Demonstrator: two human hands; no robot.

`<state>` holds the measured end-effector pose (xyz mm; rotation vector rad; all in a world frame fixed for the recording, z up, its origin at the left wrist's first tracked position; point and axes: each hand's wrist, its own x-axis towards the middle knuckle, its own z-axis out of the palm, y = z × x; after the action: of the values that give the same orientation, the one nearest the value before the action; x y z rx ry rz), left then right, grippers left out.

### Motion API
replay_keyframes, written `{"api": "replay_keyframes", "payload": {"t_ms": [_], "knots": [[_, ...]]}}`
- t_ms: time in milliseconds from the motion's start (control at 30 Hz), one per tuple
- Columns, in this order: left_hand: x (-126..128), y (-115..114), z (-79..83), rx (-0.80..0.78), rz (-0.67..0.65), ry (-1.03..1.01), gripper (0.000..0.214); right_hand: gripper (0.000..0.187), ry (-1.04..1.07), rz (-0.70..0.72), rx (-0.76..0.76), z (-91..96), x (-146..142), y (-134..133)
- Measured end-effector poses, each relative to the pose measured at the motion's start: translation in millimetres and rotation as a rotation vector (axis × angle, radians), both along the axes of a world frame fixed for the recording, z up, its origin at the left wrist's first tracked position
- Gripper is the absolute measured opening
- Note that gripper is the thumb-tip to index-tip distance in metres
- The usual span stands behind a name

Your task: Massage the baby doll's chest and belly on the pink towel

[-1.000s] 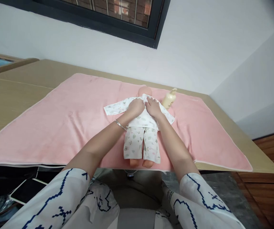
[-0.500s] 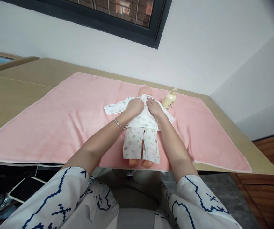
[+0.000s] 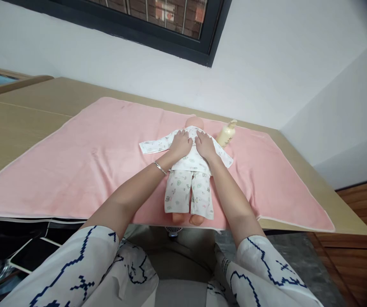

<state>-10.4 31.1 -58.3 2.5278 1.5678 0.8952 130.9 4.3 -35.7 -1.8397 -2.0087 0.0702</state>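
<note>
A baby doll (image 3: pixel 194 122) lies on a pink blanket (image 3: pixel 106 140), its head toward the wall and its feet toward me. It wears a white patterned long-sleeved top (image 3: pixel 188 163) and matching trousers (image 3: pixel 179 192). My left hand (image 3: pixel 181 144) rests flat on one side of the doll's chest, fingers extended. On the other side of the chest lies my right hand (image 3: pixel 205 146), also flat with its fingers stretched out. A narrow strip of the top shows between the hands. The doll's arms spread sideways inside the sleeves.
A pale yellow pump bottle (image 3: pixel 226 134) stands on the blanket right of the doll, close to its sleeve. The wooden table (image 3: pixel 318 179) meets a white wall (image 3: pixel 158 72) at the back. A dark window frame (image 3: pixel 186 53) is above.
The fingers of my left hand have uncurled and now lie flat on the top. My right hand remains on the chest, with little change. The doll and bottle stay in place.
</note>
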Motion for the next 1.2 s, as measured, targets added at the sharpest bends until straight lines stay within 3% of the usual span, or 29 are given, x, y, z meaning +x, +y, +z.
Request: {"api": "replay_keyframes", "payload": {"t_ms": [267, 500, 700, 833, 933, 1100, 1200], "knots": [[-5, -1, 6.5, -0.043, -0.058, -0.013, 0.048, 0.050, -0.007, 0.058, 0.064, 8.0, 3, -7], [-13, 5, 14.3, -0.321, -0.040, -0.072, 0.059, 0.039, -0.143, 0.012, -0.056, 30.8, -16, -22], [-6, -13, 28.3, -0.135, -0.116, 0.111, 0.047, 0.047, 0.047, 0.136, -0.018, 14.9, 8, 0], [4, -28, 39.1, -0.062, -0.093, 0.203, 0.039, 0.047, 0.066, 0.139, 0.009, 8.3, 17, 9], [3, -23, 35.9, -0.084, -0.110, 0.149, 0.040, 0.045, 0.015, 0.088, -0.005, 14.1, 6, 0], [-12, 8, 19.1, -0.134, -0.091, 0.044, 0.047, 0.043, -0.062, -0.091, -0.072, 28.6, -23, -23], [-13, 10, 16.7, -0.132, -0.078, 0.044, 0.047, 0.043, -0.052, -0.080, -0.060, 25.7, -22, -20]]}}
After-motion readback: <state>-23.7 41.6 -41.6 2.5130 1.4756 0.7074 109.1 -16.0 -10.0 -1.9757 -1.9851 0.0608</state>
